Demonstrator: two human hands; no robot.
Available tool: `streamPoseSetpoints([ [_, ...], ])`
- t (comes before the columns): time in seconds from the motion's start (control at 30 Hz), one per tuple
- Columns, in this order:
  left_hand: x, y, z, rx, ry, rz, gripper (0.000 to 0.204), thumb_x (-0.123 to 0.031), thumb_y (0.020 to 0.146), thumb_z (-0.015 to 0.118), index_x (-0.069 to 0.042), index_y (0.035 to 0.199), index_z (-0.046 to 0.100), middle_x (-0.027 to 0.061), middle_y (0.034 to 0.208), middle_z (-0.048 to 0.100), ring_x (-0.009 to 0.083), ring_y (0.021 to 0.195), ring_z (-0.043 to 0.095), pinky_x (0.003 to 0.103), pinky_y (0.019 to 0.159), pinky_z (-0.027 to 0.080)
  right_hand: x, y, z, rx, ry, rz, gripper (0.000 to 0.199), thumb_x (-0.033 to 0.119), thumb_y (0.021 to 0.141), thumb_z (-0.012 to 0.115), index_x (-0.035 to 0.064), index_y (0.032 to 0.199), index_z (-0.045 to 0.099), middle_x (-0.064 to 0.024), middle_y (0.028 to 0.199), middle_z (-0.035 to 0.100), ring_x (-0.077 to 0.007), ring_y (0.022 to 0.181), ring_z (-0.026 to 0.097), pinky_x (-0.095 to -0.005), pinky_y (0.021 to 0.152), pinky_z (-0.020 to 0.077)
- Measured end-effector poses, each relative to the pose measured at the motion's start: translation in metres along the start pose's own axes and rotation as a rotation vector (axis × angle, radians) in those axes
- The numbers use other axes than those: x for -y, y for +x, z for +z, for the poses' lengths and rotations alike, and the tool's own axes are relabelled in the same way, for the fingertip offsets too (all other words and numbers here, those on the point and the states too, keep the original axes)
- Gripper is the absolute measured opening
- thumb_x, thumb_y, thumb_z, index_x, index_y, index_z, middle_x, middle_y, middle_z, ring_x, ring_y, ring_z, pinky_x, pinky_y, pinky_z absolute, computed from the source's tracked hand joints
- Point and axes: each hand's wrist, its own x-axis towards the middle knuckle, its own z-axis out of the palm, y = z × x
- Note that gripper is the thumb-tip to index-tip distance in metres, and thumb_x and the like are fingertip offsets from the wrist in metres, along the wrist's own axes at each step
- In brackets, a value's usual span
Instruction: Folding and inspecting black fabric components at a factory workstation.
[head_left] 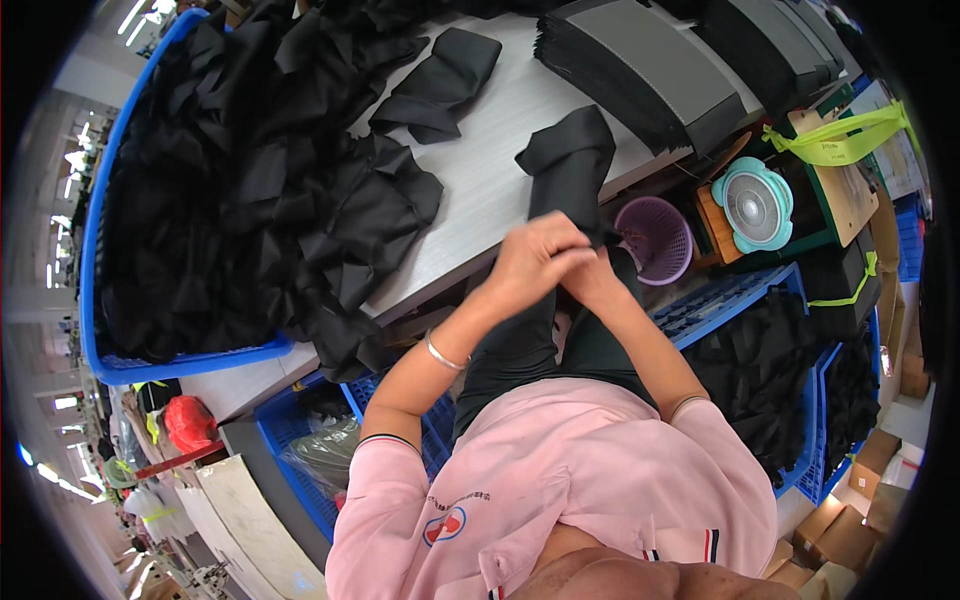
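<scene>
A black fabric piece (568, 185) lies over the near edge of the table, its far end folded and its near end reaching my hands. My left hand (532, 255) is closed at that near end, its fingers bent and slightly blurred. Just right of it, my right hand (594, 280) is closed too and partly covered by the left one. Both hands touch each other and the cloth. Further back on the table lies another folded black piece (440, 85). To the left, a big heap of black fabric pieces (250, 190) spills toward the table's front.
A blue crate (93, 270) holds the heap. Grey-and-black stacks (645, 65) stand at the back right. Beside the table are a purple basket (655, 235) and a turquoise fan (755, 203). Blue crates (735, 300) with black cloth sit low on my right.
</scene>
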Motion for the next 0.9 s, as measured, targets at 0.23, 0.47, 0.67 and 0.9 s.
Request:
streamPoseSetpoints([
  [0.23, -0.038, -0.063, 0.058, 0.141, -0.432, -0.172, 0.011, -0.008, 0.085, 0.076, 0.0, 0.085, 0.069, 0.0044, 0.082, 0.064, 0.0129, 0.076, 0.061, 0.026, 0.068, 0.046, 0.001, 0.067, -0.028, -0.461, 1.617, 0.583, 0.03, 0.021, 0.093, 0.063, 0.0059, 0.12, 0.064, -0.0074, 0.094, 0.068, -0.022, 0.093, 0.066, -0.0328, 0.083, 0.0515],
  [0.47, -0.06, -0.085, 0.072, 0.046, -0.528, -0.118, 0.008, -0.004, 0.087, 0.071, 0.001, 0.089, 0.065, 0.0035, 0.087, 0.061, 0.0137, 0.084, 0.057, 0.027, 0.075, 0.045, -0.029, 0.041, 0.019, -0.279, 2.185, 0.168, 0.031, 0.023, 0.101, 0.058, 0.0081, 0.128, 0.059, -0.0046, 0.107, 0.064, -0.0174, 0.097, 0.063, -0.0315, 0.097, 0.0467],
  [0.67, -0.039, -0.058, 0.032, -0.57, -0.155, -0.189, 0.009, -0.007, 0.093, 0.063, 0.001, 0.09, 0.066, 0.0083, 0.086, 0.063, 0.0181, 0.081, 0.06, 0.029, 0.077, 0.048, 0.027, -0.036, 0.025, 0.04, 2.139, 0.176, 0.032, 0.012, 0.102, 0.053, 0.0027, 0.132, 0.056, -0.0094, 0.128, 0.06, -0.0181, 0.117, 0.057, -0.0294, 0.108, 0.0402],
  [0.9, 0.044, -0.04, -0.025, -0.941, -0.275, -0.244, 0.017, -0.014, 0.097, 0.065, 0.002, 0.094, 0.07, 0.0002, 0.088, 0.066, 0.0074, 0.081, 0.056, 0.022, 0.075, 0.045, 0.09, -0.104, -0.053, 0.001, 1.037, -0.071, 0.015, 0.009, 0.095, 0.057, -0.001, 0.107, 0.057, -0.0143, 0.105, 0.06, -0.0273, 0.096, 0.058, -0.0324, 0.089, 0.0446],
])
